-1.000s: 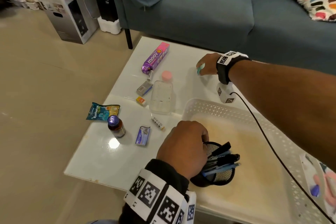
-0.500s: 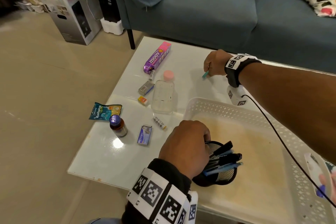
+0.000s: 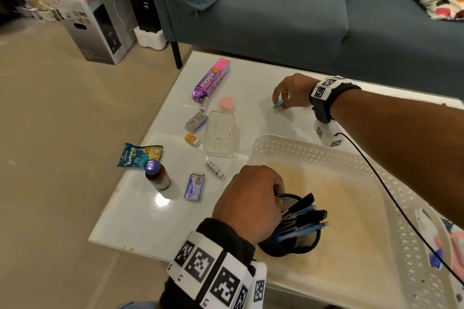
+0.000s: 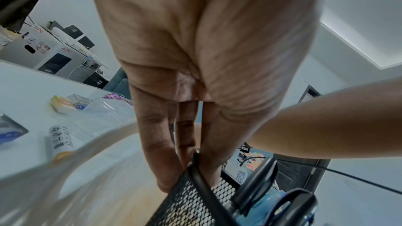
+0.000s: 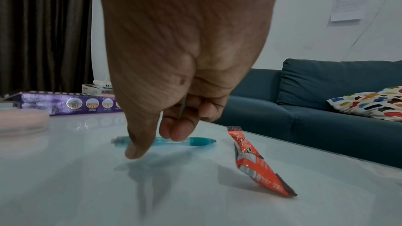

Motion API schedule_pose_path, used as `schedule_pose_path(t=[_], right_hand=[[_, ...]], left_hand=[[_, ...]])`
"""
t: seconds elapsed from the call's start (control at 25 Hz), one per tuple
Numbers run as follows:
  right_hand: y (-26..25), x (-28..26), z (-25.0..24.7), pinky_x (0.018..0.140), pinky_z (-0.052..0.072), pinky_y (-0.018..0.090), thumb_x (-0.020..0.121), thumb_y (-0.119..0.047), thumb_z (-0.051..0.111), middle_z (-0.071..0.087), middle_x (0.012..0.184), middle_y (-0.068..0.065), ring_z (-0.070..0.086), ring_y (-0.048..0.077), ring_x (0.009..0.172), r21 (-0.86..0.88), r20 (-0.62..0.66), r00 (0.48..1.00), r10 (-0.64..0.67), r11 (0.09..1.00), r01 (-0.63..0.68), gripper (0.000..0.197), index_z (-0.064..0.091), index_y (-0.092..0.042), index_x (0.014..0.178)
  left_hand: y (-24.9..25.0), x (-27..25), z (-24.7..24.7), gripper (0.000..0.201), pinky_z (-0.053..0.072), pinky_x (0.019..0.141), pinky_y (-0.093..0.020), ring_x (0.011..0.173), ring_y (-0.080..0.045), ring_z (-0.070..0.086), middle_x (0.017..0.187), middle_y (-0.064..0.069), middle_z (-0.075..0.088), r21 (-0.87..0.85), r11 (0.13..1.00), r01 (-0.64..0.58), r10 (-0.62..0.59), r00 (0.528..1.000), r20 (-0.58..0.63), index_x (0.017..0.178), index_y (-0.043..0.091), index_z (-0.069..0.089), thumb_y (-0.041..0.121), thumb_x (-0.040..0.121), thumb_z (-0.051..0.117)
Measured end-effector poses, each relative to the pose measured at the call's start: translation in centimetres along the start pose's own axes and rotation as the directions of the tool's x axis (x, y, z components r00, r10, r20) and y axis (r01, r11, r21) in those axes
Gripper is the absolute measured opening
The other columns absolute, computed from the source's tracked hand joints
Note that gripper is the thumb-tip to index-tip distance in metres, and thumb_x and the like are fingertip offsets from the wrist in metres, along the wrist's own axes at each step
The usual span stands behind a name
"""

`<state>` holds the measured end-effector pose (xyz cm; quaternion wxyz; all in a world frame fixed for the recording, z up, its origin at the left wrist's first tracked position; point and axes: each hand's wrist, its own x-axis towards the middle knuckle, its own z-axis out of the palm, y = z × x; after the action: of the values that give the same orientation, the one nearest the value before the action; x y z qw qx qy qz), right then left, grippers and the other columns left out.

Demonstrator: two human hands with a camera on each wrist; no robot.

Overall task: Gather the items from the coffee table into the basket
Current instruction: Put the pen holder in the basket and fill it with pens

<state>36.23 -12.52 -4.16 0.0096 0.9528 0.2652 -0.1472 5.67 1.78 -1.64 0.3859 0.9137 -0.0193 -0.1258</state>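
Pen cup (image 3: 291,233) gripped at rim by left hand (image 3: 248,198) inside basket (image 3: 313,155), teal pen (image 5: 165,141) pinched by right hand (image 3: 292,91) on the surface; pen could be rolled away on glossy top, or tilted cup's pens spilled.

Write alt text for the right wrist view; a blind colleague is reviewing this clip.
A right hand reaches down to a white table, thumb and fingertips closing on a teal pen lying flat. A red snack packet lies just right of it, a purple box sits behind left, and a blue sofa stands beyond.
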Motion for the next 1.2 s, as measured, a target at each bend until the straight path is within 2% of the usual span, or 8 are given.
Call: schedule_pose_path(t=[0.16,0.32,0.52,0.68,0.84,0.96,1.12,1.2], right_hand=[[-0.7,-1.6,-2.0,0.084,0.051,0.031,0.088,-0.034,0.079,0.072,0.105,0.003,0.067,0.025,0.095,0.113,-0.229,0.972,-0.057,0.99,0.085,0.026,0.076,-0.019,0.11],[-2.5,-5.8,-4.6,0.078,0.055,0.03,0.093,-0.032,0.072,0.07,0.088,-0.006,0.062,0.012,0.075,0.339,-0.509,0.86,0.026,0.925,0.173,0.018,0.073,-0.017,0.102],[-5.5,-17.5,-6.1,0.071,0.059,0.029,0.093,-0.021,0.074,0.073,0.085,0.005,0.069,0.011,0.072,0.667,-0.615,0.752,0.237,0.665,0.336,0.008,0.07,-0.014,0.096],[-8.3,-30.1,-4.6,0.064,0.053,0.014,0.098,-0.015,0.068,0.073,0.087,0.002,0.07,0.005,0.071,0.752,-0.631,0.611,0.478,0.569,0.332,0.015,0.069,-0.004,0.109],[-10.4,-34.2,1.2,0.062,0.054,0.016,0.093,-0.017,0.071,0.077,0.087,0.002,0.073,0.013,0.075,0.895,-0.437,0.681,0.587,0.358,0.266,0.018,0.069,-0.014,0.11],[-10.4,-33.5,2.9,0.067,0.058,0.023,0.092,-0.016,0.073,0.077,0.089,0.004,0.074,0.017,0.078,0.892,-0.448,0.679,0.582,0.347,0.291,0.019,0.069,-0.014,0.11],[-10.4,-32.4,3.5,0.08,0.062,0.05,0.091,-0.02,0.076,0.078,0.092,0.003,0.074,0.019,0.083,0.896,-0.44,0.695,0.569,0.327,0.3,0.019,0.072,-0.014,0.109],[-10.9,-32.0,3.7,0.075,0.062,0.047,0.09,-0.018,0.077,0.079,0.088,0.003,0.075,0.016,0.078,0.905,-0.422,0.723,0.547,0.296,0.305,0.018,0.073,-0.011,0.106]], left_hand=[[-0.1,0.1,-0.1,0.014,0.057,0.09,-0.029,0.093,-0.009,0.068,0.104,0.009,0.071,0.005,1.0,-0.014,0.014,1.0,-0.004,0.1,0.026,0.076,0.019,0.091,0.069],[-0.2,-0.1,0.0,0.01,0.055,0.079,-0.021,0.083,-0.007,0.068,0.099,0.01,0.073,-0.011,1.0,-0.012,0.012,1.0,-0.019,0.097,0.025,0.077,0.02,0.091,0.071],[0.3,-0.1,-0.4,0.012,0.053,0.078,-0.02,0.084,-0.008,0.067,0.099,0.007,0.073,0.03,0.998,-0.053,0.054,0.998,-0.019,0.094,0.021,0.078,0.014,0.089,0.07],[0.5,0.0,-0.4,0.012,0.048,0.081,-0.02,0.092,-0.014,0.068,0.1,0.003,0.074,0.036,0.999,-0.04,0.041,0.999,-0.019,0.096,0.02,0.079,0.014,0.088,0.071],[0.6,-0.2,-0.7,0.007,0.054,0.083,-0.027,0.081,-0.009,0.065,0.094,0.005,0.073,0.027,0.999,-0.045,0.046,0.999,-0.026,0.094,0.02,0.076,0.021,0.087,0.075],[1.4,-0.3,-2.0,0.011,0.055,0.084,-0.024,0.083,-0.004,0.067,0.093,0.011,0.072,-0.078,0.991,-0.108,0.098,0.988,-0.123,0.098,0.025,0.073,0.026,0.088,0.075],[4.2,-1.6,-3.5,0.028,0.057,0.082,-0.018,0.101,-0.003,0.068,0.105,0.013,0.074,-0.299,0.908,-0.292,0.273,0.956,-0.103,0.114,0.03,0.072,0.025,0.087,0.077],[5.3,-2.2,-3.0,0.036,0.061,0.079,-0.024,0.099,-0.008,0.07,0.104,0.01,0.074,-0.342,0.877,-0.338,0.328,0.94,-0.089,0.118,0.03,0.071,0.021,0.084,0.08]])
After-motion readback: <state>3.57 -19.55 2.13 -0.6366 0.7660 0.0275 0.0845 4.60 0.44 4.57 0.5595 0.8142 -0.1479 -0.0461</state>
